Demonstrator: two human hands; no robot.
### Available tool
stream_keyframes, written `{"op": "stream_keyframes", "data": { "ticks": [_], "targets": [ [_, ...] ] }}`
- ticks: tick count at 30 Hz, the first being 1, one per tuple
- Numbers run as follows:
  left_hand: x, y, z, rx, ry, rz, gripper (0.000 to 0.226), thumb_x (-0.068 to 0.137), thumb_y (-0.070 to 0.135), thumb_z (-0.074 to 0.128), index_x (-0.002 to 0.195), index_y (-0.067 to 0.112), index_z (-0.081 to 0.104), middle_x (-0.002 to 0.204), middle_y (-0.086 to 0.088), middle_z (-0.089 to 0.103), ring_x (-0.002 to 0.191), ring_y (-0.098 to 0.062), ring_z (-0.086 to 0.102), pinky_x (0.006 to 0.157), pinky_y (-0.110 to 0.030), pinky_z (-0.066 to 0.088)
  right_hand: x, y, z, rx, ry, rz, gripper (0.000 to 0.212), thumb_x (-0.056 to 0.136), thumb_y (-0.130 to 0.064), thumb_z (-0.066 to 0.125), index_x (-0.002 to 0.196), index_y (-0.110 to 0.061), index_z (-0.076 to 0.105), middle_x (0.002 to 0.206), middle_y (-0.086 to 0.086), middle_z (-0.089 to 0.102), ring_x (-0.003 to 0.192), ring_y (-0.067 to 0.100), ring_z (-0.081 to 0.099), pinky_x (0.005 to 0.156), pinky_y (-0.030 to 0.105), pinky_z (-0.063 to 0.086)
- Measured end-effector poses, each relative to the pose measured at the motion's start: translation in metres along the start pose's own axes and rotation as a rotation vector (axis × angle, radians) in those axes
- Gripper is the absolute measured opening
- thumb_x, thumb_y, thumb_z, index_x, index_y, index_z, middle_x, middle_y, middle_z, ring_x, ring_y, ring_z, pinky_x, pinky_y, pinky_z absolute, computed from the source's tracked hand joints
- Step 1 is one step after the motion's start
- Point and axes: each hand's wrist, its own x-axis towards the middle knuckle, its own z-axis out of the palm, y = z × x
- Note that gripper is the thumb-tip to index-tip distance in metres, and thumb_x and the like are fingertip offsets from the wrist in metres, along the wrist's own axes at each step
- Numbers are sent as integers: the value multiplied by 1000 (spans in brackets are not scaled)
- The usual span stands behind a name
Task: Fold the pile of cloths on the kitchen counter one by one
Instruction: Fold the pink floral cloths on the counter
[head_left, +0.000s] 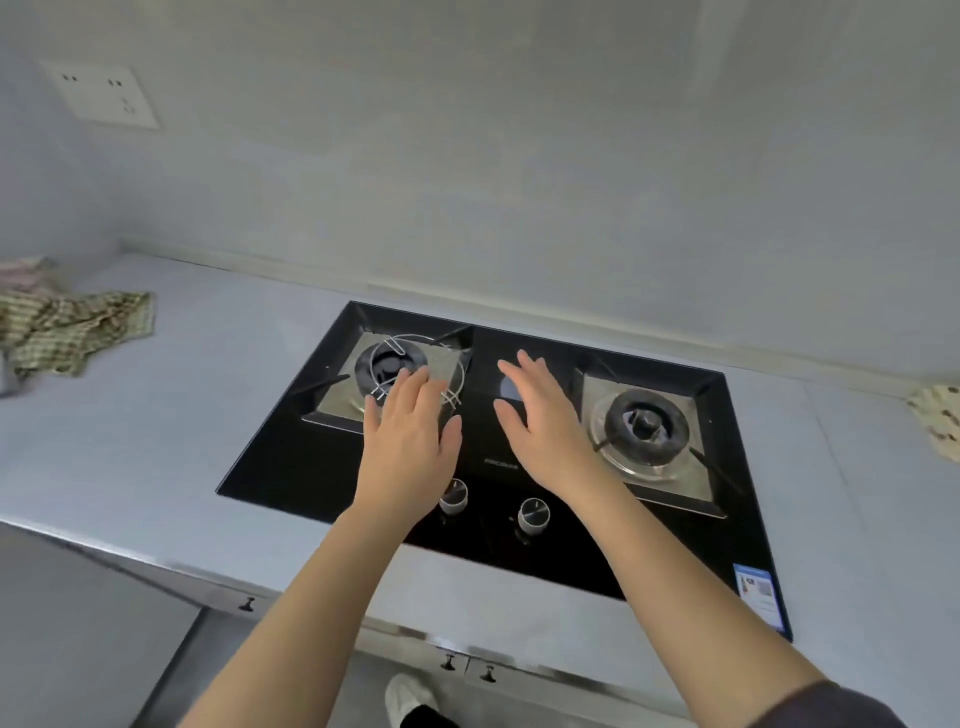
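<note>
A rumpled pile of cloths (67, 327) lies at the far left of the pale counter (171, 431), with a green checked cloth on top and a pinkish one behind it. A cream patterned cloth (940, 421) lies at the right edge of the view. Both my hands hover over the black gas hob (311, 467), far from either cloth. My left hand (410, 447) is flat with straight fingers over the left burner. My right hand (545, 421) is flat beside it over the hob's middle. Neither hand holds anything.
The hob has two burners, a wire ring (415, 364) on the left one, and two knobs (532, 514) at the front. A wall socket (104, 93) is at the upper left. Cabinet doors with small handles (247, 604) run below the counter edge.
</note>
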Motion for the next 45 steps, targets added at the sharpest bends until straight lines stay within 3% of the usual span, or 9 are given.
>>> {"op": "stream_keyframes", "data": {
  "ticks": [14,19,23,28,31,37,41,43,45],
  "targets": [
    [85,-242,-115,98,179,-286,36,100,29,41,132,16,48,146,-2,42,141,-23,29,117,-52,12,194,-168,154,22,-271,-286,38,102,-28,43,140,-20,45,161,-1,16,150,16,0,119,41,14],
    [105,-352,-153,163,245,-309,29,96,23,51,122,11,55,133,-7,53,123,-31,48,106,-59,30,249,-238,235,-6,-392,-362,38,102,-24,40,138,-18,46,160,0,18,150,17,3,119,38,16],
    [129,-455,-186,178,218,-386,29,95,19,54,122,10,55,128,-9,55,117,-34,51,104,-59,31,306,-298,313,-33,-425,-373,38,101,-22,41,139,-15,46,159,3,21,149,19,8,116,35,16],
    [171,-605,-240,141,129,-559,35,99,24,46,130,10,51,136,-12,51,126,-34,44,110,-53,25,380,-394,427,-22,-489,-309,36,100,-22,44,135,-15,50,157,3,25,145,18,20,115,36,23],
    [200,-674,-259,118,89,-597,34,99,22,45,130,10,51,136,-12,50,122,-34,47,104,-47,32,414,-438,482,-36,-515,-261,36,100,-23,44,135,-15,50,152,4,32,140,20,30,114,35,28],
    [274,-769,-269,11,69,-708,33,97,14,44,130,12,50,136,-13,47,120,-35,47,99,-43,38,476,-482,549,-63,-568,-172,39,99,-22,41,136,-14,48,144,6,39,128,24,42,107,42,37],
    [302,-811,-260,-41,-88,-775,43,95,19,48,137,17,45,137,-14,48,125,-34,46,101,-45,41,509,-488,579,-29,-568,-77,43,99,-19,40,141,-12,43,143,11,40,126,27,46,107,39,38],
    [308,-821,-256,-19,-120,-753,27,93,20,49,119,20,59,123,-14,60,113,-33,54,93,-41,45,518,-490,588,18,-549,-34,46,99,-20,42,144,-14,38,141,12,43,122,27,49,103,35,41],
    [311,-823,-257,-172,33,-687,17,93,19,51,102,17,66,103,-11,67,95,-29,59,80,-33,45,521,-492,596,101,-502,-12,51,98,-22,46,146,-18,31,139,11,48,119,26,53,100,37,44]
  ]
}}
